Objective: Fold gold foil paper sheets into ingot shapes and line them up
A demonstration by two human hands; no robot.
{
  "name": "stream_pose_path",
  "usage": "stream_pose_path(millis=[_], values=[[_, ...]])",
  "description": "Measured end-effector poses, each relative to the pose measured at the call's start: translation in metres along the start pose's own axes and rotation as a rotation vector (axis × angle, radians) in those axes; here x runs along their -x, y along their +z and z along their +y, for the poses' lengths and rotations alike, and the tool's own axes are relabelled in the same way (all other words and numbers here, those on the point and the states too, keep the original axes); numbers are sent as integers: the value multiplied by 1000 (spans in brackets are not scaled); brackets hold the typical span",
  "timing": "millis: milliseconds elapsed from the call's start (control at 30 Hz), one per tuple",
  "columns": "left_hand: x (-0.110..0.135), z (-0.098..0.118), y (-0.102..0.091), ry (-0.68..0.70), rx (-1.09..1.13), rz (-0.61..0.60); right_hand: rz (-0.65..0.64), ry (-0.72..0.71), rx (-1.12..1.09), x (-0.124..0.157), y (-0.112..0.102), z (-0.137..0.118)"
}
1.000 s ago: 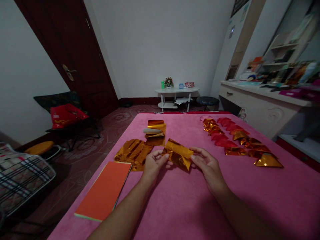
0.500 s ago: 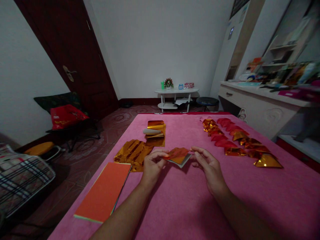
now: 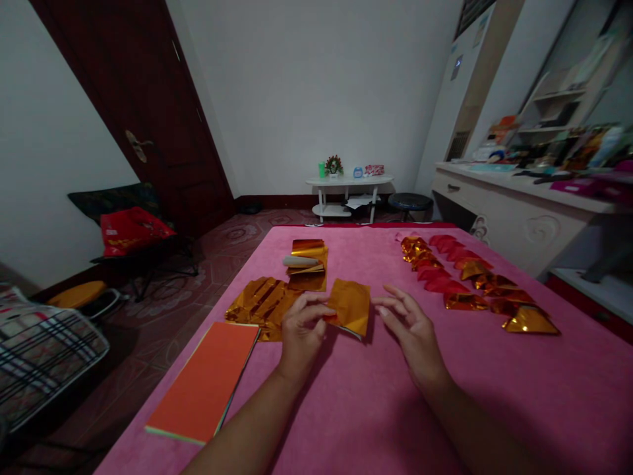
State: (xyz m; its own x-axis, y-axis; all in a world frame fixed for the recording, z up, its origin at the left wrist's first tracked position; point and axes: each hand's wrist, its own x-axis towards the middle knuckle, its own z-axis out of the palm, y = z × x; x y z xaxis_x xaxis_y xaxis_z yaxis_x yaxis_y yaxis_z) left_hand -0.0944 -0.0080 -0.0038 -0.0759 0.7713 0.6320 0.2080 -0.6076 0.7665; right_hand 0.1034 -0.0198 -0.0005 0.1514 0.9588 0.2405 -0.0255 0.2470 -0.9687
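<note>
Prob. a folding step: gold foil piece (image 3: 352,303) in L hand (image 3: 302,330), R hand (image 3: 408,326) off it.
L pinches its left side, over mid-counter (image 3: 356,402); R is released, fingers loosely spread just beside its right edge. Pale layer (image 3: 352,334) peeks out below, so next move likely calls for R fingertips on the free edge, squaring layers. Crinkled foil sheets (image 3: 260,305) nr counter's left edge, orange paper stack (image 3: 205,381) nearer along it; foil pile (image 3: 309,282) w/ grey item (image 3: 299,261) twd far-left corner; folded pieces (image 3: 531,320) in rows twd right edge.

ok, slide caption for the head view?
Left hand pinches gold foil paper over a pink cloth, right hand open beside it, orange-topped paper stack at left.
</note>
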Motion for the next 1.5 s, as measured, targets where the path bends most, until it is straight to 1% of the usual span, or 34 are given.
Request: stream_pose_path(millis=[67, 167, 267, 333, 400, 467, 567, 600, 667, 733, 833, 933, 1000, 1033, 1067, 1133, 1167, 1200, 1233, 1267, 1333, 1400, 1500], values=[[1, 2, -2, 50, -71, 12, -28, 17, -34, 4, 3, -4], [2, 5, -4, 78, -151, 30, -83, 103, -120, 12, 13, -9], [2, 7, -4, 111, -211, 42, -184, 178, -236, 21, 27, -14], [2, 9, -3, 148, -244, 16, -250, 184, -264, 25, 35, -17], [4, 12, -1, 185, -268, -29, -256, 181, -238, 26, 38, -17], [6, 14, 2, 205, -276, -80, -197, 174, -187, 24, 35, -17], [10, 15, 6, 205, -256, -151, -58, 117, -91, 15, 22, -17], [10, 15, 7, 206, -243, -182, -33, 106, -63, 11, 17, -18], [11, 14, 9, 212, -226, -242, -52, 118, -29, 6, 10, -20], [12, 14, 10, 219, -241, -279, -114, 152, -20, 3, 7, -21], [12, 16, 10, 227, -298, -303, -192, 194, -37, 3, 10, -17], [13, 22, 10, 240, -293, -338, -216, 184, 8, 4, 13, -11], [12, 25, 9, 234, -271, -315, -157, 114, 125, 5, 12, -11], [11, 27, 9, 226, -273, -276, -106, 44, 198, 4, 10, -13], [10, 27, 8, 214, -286, -225, -47, -50, 268, 4, 8, -16], [8, 26, 6, 186, -324, -105, 47, -289, 370, 4, 2, -22], [7, 25, 5, 170, -337, -55, 55, -409, 396, 5, -2, -25], [5, 23, 4, 159, -342, -24, 33, -513, 407, 4, -6, -26], [4, 20, 3, 148, -344, -19, -11, -591, 415, 4, -10, -26], [3, 18, 1, 145, -348, -34, -67, -646, 419, 3, -13, -24], [1, 12, -1, 172, -352, -107, -171, -692, 420, 0, -20, -18], [0, 7, -2, 229, -338, -209, -249, -681, 433, -4, -24, -11], [1, 4, -2, 278, -299, -364, -372, -598, 490, -10, -27, -4]])
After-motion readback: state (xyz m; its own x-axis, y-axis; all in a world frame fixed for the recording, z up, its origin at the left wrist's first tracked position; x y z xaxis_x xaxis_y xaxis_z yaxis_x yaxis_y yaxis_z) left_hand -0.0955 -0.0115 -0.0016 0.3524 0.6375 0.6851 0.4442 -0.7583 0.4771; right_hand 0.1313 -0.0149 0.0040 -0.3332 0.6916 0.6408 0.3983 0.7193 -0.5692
